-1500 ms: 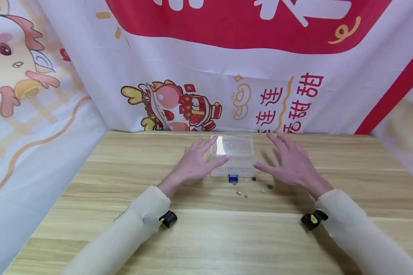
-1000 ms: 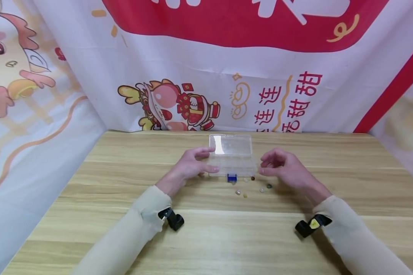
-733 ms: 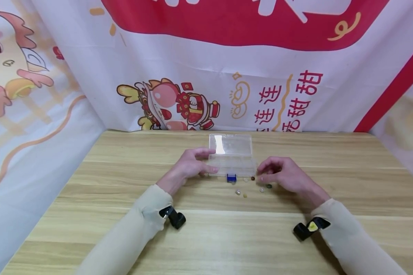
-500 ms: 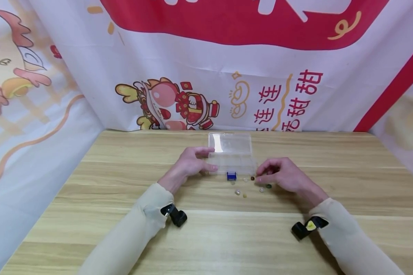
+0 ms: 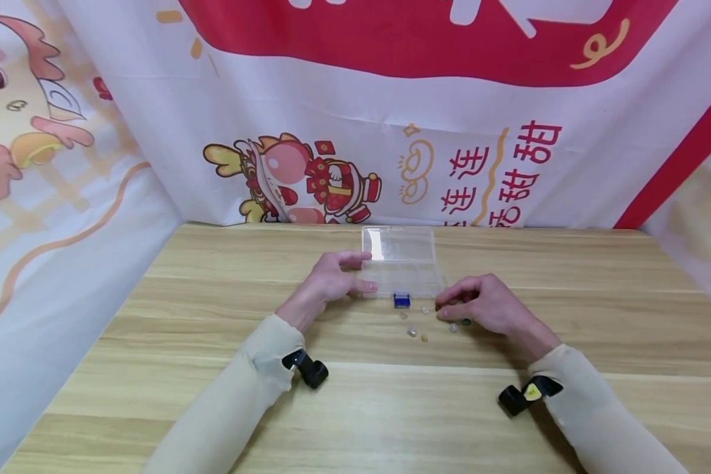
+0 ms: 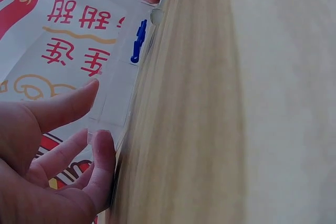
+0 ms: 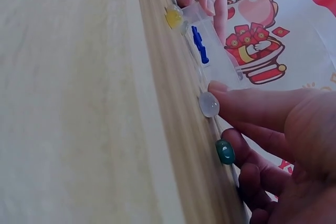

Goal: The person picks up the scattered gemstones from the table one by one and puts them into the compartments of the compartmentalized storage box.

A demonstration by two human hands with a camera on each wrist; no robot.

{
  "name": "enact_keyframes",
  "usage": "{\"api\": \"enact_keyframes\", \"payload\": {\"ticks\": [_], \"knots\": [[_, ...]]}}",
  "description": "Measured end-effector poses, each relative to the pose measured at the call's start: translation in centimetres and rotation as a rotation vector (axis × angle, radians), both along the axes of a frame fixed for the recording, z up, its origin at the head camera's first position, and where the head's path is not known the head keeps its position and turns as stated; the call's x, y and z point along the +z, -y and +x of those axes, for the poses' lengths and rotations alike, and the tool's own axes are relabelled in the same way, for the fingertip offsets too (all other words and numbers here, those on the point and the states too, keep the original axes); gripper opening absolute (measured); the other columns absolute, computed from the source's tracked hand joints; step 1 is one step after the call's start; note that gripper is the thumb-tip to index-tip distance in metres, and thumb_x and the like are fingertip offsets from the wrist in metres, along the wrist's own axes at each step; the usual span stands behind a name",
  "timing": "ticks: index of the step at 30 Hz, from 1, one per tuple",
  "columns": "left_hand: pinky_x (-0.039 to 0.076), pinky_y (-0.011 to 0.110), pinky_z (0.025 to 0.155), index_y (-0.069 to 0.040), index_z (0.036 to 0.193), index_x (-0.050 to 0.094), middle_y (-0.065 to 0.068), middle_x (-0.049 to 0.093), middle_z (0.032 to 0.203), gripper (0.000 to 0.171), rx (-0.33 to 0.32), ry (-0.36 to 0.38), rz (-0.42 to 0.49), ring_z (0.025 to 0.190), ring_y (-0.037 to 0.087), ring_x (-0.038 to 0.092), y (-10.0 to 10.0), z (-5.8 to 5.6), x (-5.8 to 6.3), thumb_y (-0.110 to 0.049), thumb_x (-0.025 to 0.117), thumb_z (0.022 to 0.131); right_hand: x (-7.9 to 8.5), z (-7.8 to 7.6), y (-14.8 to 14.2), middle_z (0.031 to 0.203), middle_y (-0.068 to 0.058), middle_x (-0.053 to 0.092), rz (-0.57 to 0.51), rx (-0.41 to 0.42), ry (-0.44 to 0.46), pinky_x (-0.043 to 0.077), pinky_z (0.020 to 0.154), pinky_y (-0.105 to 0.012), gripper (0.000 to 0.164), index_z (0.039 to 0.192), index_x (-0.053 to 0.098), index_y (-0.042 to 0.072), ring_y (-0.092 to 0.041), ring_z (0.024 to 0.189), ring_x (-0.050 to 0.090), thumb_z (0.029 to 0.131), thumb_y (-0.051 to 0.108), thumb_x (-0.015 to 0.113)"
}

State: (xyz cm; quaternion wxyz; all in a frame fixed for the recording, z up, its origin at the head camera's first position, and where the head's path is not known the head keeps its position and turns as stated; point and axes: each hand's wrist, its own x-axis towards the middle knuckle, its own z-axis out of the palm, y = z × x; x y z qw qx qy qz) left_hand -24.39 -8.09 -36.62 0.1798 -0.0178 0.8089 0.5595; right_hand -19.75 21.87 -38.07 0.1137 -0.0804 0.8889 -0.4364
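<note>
Clear rectangular plastic box (image 5: 404, 271) stood open on the pale wood-grain desk (image 5: 403, 421), before white-and-red printed cloth (image 5: 355, 99); the left hand (image 5: 335, 276), with fingers relaxed, was at its left end, the right hand (image 5: 482, 305) pinched a small brown stone (image 5: 438, 307).

I work under bright, diffuse light; glare whitens part of the clear lid (image 5: 405, 245); soft shadow edges my right sleeve (image 5: 598, 401); both wrist views appear dimmer

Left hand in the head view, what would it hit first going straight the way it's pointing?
Probably the clear box: the left hand overlaps its left end there, though whether they touch is unclear.
</note>
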Motion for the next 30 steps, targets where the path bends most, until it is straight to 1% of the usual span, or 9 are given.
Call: {"api": "enact_keyframes", "payload": {"ticks": [9,17,20,22,26,28,30], "knots": [[0.061,0.029,0.086,-0.021,0.148,0.063,0.007,0.059,0.153,0.07,-0.02,0.042,0.046,0.11,0.024,0.068,0.3,0.0,0.1,-0.004,0.087,0.084,0.0,0.1,0.3,0.105,-0.005,0.077,0.073,-0.007,-0.038,0.044,0.073,-0.029,0.019,0.104,0.085,0.017,-0.02,0.088,0.055,0.087,0.022,0.088],[0.058,0.032,0.096,-0.025,0.146,0.065,0.004,0.057,0.154,0.071,-0.043,0.058,0.03,0.117,0.025,0.067,0.2,0.1,0.0,-0.004,0.087,0.083,0.0,0.3,0.3,0.103,-0.004,0.077,0.094,0.001,-0.041,0.044,0.076,-0.03,0.015,0.102,0.085,0.017,-0.019,0.089,0.057,0.089,0.023,0.087],[0.058,0.034,0.099,-0.025,0.146,0.065,0.004,0.057,0.155,0.072,-0.044,0.062,0.029,0.119,0.025,0.066,0.2,0.1,0.0,-0.002,0.087,0.082,0.1,0.3,0.1,0.106,-0.004,0.075,0.095,0.015,-0.025,0.043,0.078,-0.031,0.015,0.104,0.084,0.017,-0.02,0.092,0.056,0.091,0.023,0.085],[0.057,0.034,0.1,-0.025,0.147,0.064,0.004,0.057,0.155,0.072,-0.045,0.061,0.03,0.121,0.025,0.066,0.1,0.0,0.0,-0.002,0.087,0.083,0.3,0.4,0.0,0.107,-0.006,0.074,0.082,0.025,-0.001,0.045,0.076,-0.03,0.015,0.106,0.084,0.016,-0.021,0.092,0.055,0.092,0.023,0.084],[0.058,0.034,0.1,-0.025,0.147,0.064,0.004,0.058,0.154,0.072,-0.042,0.057,0.038,0.122,0.026,0.066,0.1,0.0,0.0,-0.001,0.086,0.083,0.9,0.5,-0.5,0.113,-0.007,0.075,0.03,0.038,0.075,0.046,0.076,-0.029,0.02,0.11,0.082,0.014,-0.022,0.096,0.054,0.093,0.024,0.082],[0.058,0.034,0.1,-0.025,0.147,0.064,0.004,0.059,0.153,0.072,-0.036,0.052,0.038,0.121,0.026,0.067,0.1,0.0,0.1,-0.001,0.086,0.082,1.2,0.4,-0.7,0.115,-0.006,0.075,0.014,0.037,0.106,0.045,0.079,-0.03,0.022,0.111,0.081,0.015,-0.022,0.099,0.054,0.092,0.026,0.083],[0.059,0.035,0.1,-0.025,0.146,0.065,0.005,0.059,0.152,0.072,-0.032,0.047,0.038,0.121,0.027,0.067,0.2,0.0,0.1,0.0,0.086,0.082,1.5,0.2,-0.8,0.115,-0.006,0.076,0.017,0.041,0.108,0.046,0.082,-0.031,0.023,0.112,0.081,0.015,-0.022,0.1,0.057,0.093,0.028,0.082]]}}
